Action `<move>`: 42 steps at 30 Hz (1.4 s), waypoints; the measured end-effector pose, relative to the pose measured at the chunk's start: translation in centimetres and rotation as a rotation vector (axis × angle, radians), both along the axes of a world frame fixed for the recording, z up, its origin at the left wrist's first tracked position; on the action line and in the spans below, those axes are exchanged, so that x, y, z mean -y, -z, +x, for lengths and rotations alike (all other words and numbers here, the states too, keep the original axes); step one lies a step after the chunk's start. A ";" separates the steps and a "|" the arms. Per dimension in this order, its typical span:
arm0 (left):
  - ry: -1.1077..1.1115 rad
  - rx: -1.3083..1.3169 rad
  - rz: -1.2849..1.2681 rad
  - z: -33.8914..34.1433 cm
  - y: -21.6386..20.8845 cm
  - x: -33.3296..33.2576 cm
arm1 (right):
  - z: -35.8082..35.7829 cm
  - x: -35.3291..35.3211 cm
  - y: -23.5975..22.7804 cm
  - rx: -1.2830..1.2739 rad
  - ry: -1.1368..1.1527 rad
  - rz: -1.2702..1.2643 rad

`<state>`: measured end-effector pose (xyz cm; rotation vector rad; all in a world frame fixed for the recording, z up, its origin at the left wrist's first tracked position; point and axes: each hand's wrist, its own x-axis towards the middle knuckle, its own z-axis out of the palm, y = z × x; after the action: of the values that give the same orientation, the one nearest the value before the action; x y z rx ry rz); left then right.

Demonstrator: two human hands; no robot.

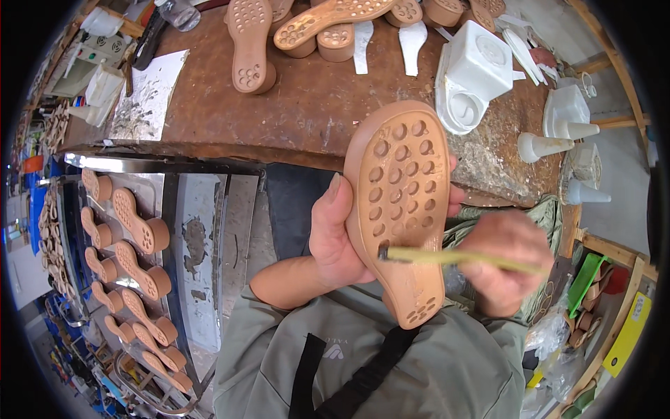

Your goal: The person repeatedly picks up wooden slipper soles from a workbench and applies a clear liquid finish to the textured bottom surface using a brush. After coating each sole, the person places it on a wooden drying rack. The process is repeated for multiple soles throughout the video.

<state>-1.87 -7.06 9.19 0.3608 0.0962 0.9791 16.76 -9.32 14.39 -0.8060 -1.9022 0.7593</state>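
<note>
My left hand (333, 234) holds a tan shoe sole (399, 185) upright in front of my chest, thumb on its near-left edge and fingertips showing past its right edge. Round hollows cover its broad upper part, and a smaller group marks the heel end at the bottom. Closed around a thin yellowish brush (419, 256) is my right hand (506, 262), slightly blurred. The brush's dark tip touches the sole just below the hollows, toward its left edge. Parts of the sole's surface look shiny and wet.
More tan soles (249, 42) lie along the far side of the brown worktable (307, 105). A white plastic container (478, 66) stands at the right, beside white nozzle-shaped pieces (544, 145). Several heeled soles (143, 269) sit in rows on a metal rack at the left.
</note>
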 end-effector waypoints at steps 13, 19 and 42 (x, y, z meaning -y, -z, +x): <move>0.061 -0.099 -0.241 0.4 6.1 0.2 | 5.0 -2.0 6.3 -0.296 0.366 -0.228; 0.387 -0.266 -0.123 0.2 11.6 4.5 | 9.1 -6.6 11.3 -0.334 0.822 -0.401; 0.135 -0.523 -0.166 2.7 7.9 -3.1 | 11.3 -7.4 11.2 -0.495 0.615 -0.726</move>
<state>0.81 -3.92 1.26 0.4577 0.6169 0.7189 28.01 -1.90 3.18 -1.3983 -0.8376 1.1250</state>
